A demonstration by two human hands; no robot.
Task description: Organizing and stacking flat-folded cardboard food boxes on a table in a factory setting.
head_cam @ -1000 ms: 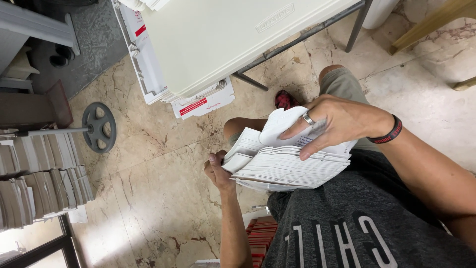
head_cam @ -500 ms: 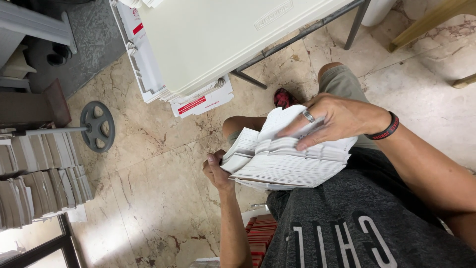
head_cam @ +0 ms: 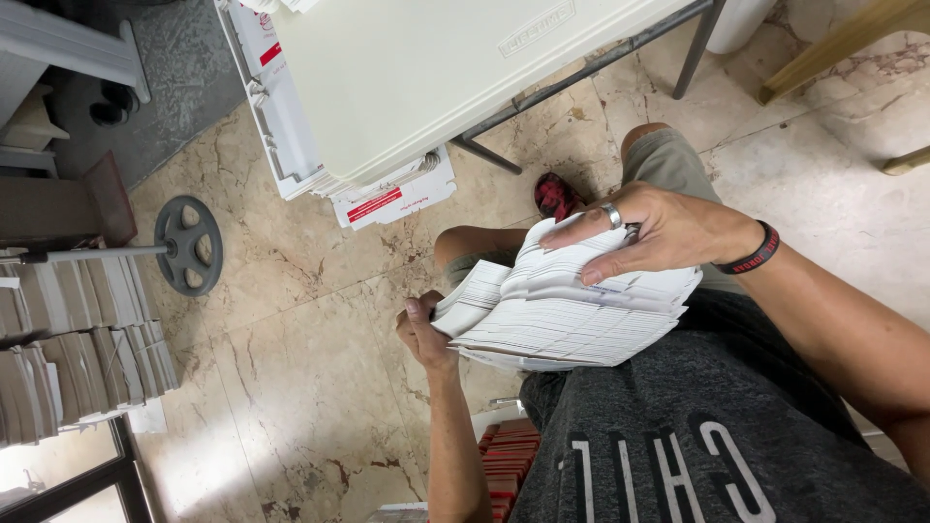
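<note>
The marble floor [head_cam: 291,387] took up most of the room, and the pale folding counter [head_cam: 436,68] stood over it, well above the thick stack of white flat cards [head_cam: 562,315] that the person held over their lap. To the far left of that stack, rows of similar flat white pieces [head_cam: 68,339] stood packed on edge, and a grey weight plate [head_cam: 189,245] on a bar lay on the floor just above them. Flattened white cartons with red marks [head_cam: 387,199] leaned under the counter's edge, up and left of the stack. The right hand [head_cam: 659,232], wearing a ring and a dark wristband, lay spread across the top of the stack, fingers pressing the upper cards down and fanning them slightly. The left hand [head_cam: 423,334] was at the stack's left end, its grip closed around the lower edge, thumb on top. A red shoe [head_cam: 557,197] showed just above the stack, and some red flat items [head_cam: 509,455] sat below it.
</note>
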